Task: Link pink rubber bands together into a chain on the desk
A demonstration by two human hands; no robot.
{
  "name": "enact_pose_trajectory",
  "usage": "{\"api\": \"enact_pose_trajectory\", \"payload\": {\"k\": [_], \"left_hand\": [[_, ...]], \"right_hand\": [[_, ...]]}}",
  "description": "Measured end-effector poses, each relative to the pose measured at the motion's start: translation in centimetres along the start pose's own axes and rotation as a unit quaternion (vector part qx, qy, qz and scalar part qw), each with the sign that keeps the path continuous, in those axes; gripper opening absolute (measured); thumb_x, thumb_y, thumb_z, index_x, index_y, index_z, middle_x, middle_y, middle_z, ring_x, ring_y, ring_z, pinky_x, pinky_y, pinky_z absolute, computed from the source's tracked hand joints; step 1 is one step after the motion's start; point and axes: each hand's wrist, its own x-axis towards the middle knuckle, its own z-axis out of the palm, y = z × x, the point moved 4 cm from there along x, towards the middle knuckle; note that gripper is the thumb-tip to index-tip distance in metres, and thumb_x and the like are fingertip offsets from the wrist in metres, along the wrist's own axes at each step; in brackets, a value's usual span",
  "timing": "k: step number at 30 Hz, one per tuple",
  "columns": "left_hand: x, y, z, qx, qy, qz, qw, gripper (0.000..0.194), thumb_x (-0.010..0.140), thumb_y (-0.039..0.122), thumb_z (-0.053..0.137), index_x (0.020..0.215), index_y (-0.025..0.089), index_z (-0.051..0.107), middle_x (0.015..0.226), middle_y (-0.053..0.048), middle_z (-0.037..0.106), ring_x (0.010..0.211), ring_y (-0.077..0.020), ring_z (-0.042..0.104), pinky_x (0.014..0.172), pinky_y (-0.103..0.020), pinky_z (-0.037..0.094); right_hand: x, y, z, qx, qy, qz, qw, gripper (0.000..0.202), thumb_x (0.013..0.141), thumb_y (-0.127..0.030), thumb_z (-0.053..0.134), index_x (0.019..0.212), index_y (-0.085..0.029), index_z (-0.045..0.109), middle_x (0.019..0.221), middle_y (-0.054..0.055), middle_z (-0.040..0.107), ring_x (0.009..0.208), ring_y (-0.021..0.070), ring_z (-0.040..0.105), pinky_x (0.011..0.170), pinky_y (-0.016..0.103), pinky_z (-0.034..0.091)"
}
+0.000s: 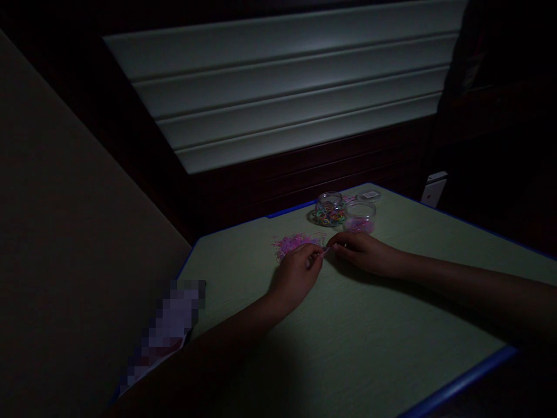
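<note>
My left hand [300, 270] is closed in a pinch on a thin pink band [325, 251] above the table. Opposite it, the fingertips of my right hand [361, 251] pinch the band's other end, so it spans the small gap between them. Just behind my left fingers lies a loose pile of small pink and purple bands [293, 244], partly hidden by that hand. Beyond my right hand stands an open clear jar [360, 210] with similar pink bits inside. Left of it is another clear jar [329, 200] of multicoloured bands.
A clear round lid [369, 196] with a label lies at the back of the pale green, blue-edged table [391, 337]. A blurred, pixelated item [167, 325] is at the left edge. A slatted panel [296, 87] rises behind. The room is dim.
</note>
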Motion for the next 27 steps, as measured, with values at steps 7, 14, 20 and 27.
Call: {"api": "enact_pose_trajectory", "payload": {"k": [7, 14, 20, 27], "left_hand": [[-0.01, 0.27, -0.01, 0.006, -0.008, 0.008, 1.0, 0.017, 0.079, 0.026, 0.042, 0.086, 0.019, 0.056, 0.077, 0.0, 0.058, 0.065, -0.0095, 0.05, 0.055, -0.02, 0.036], [-0.02, 0.26, -0.08, 0.004, -0.004, 0.006, 1.0, 0.017, 0.079, 0.025, 0.042, 0.085, 0.019, 0.056, 0.075, 0.0, 0.058, 0.064, -0.0093, 0.05, 0.054, -0.019, 0.036], [-0.03, 0.27, -0.04, 0.0, -0.004, 0.003, 1.0, 0.017, 0.078, 0.025, 0.042, 0.083, 0.019, 0.056, 0.072, 0.001, 0.058, 0.061, -0.0089, 0.049, 0.053, -0.019, 0.035], [0.03, 0.13, 0.1, -0.001, -0.001, -0.005, 1.0, 0.017, 0.076, 0.025, 0.045, 0.088, 0.019, 0.056, 0.071, 0.001, 0.057, 0.059, -0.0087, 0.049, 0.053, -0.019, 0.036]], "right_hand": [[0.05, -0.04, -0.03, 0.005, 0.004, -0.005, 1.0, 0.028, 0.081, -0.032, 0.038, 0.094, -0.014, 0.055, 0.083, 0.005, 0.06, 0.073, 0.0134, 0.052, 0.067, 0.025, 0.039], [0.16, 0.24, -0.06, 0.001, 0.017, -0.001, 1.0, 0.023, 0.08, -0.028, 0.041, 0.083, -0.013, 0.058, 0.073, 0.004, 0.059, 0.064, 0.0113, 0.05, 0.058, 0.021, 0.037], [0.19, 0.2, -0.06, -0.016, 0.019, -0.003, 1.0, 0.023, 0.079, -0.026, 0.04, 0.081, -0.012, 0.059, 0.069, 0.003, 0.059, 0.06, 0.0107, 0.049, 0.055, 0.021, 0.035], [0.13, 0.24, -0.01, -0.031, 0.027, -0.002, 0.999, 0.021, 0.079, -0.024, 0.039, 0.08, -0.013, 0.057, 0.069, 0.004, 0.058, 0.061, 0.0111, 0.049, 0.056, 0.021, 0.036]]}}
